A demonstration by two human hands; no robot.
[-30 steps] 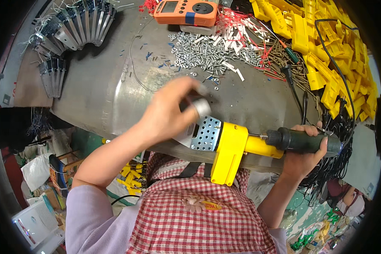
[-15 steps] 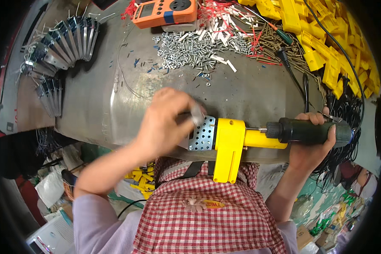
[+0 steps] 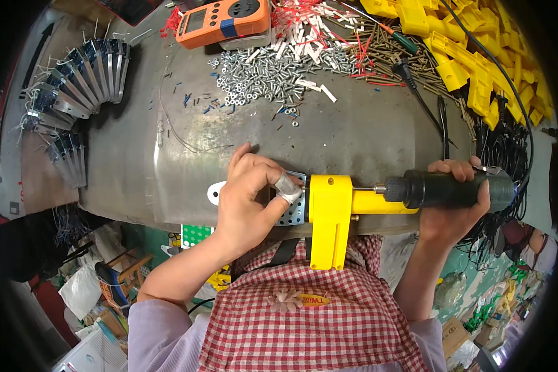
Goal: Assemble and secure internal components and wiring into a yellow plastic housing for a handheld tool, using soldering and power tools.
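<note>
My right hand [image 3: 451, 212] is wrapped round a black electric screwdriver [image 3: 440, 190]. Its thin bit runs left to the yellow plastic housing [image 3: 330, 217], which lies at the bench's near edge with one arm overhanging it. Against the housing's left side sits a perforated metal plate [image 3: 296, 214]. At that plate my left hand [image 3: 245, 198] pinches with thumb and a finger wrapped in grey tape [image 3: 286, 188]. Whatever is between those fingertips is too small to make out. Beside the left hand a white piece with a hole [image 3: 213, 193] shows, partly covered.
Loose screws and nuts [image 3: 260, 80] lie across the bench [image 3: 127, 142], below an orange meter [image 3: 223, 22]. Yellow plastic parts [image 3: 477, 68] are heaped at the far right, near a black plug cable [image 3: 415, 87]. Metal-finned assemblies [image 3: 84, 77] stand in a row at the left.
My left hand has come in closer to the plate and its fingers now pinch there. The right hand keeps its hold on the screwdriver. The whole view has shifted slightly.
</note>
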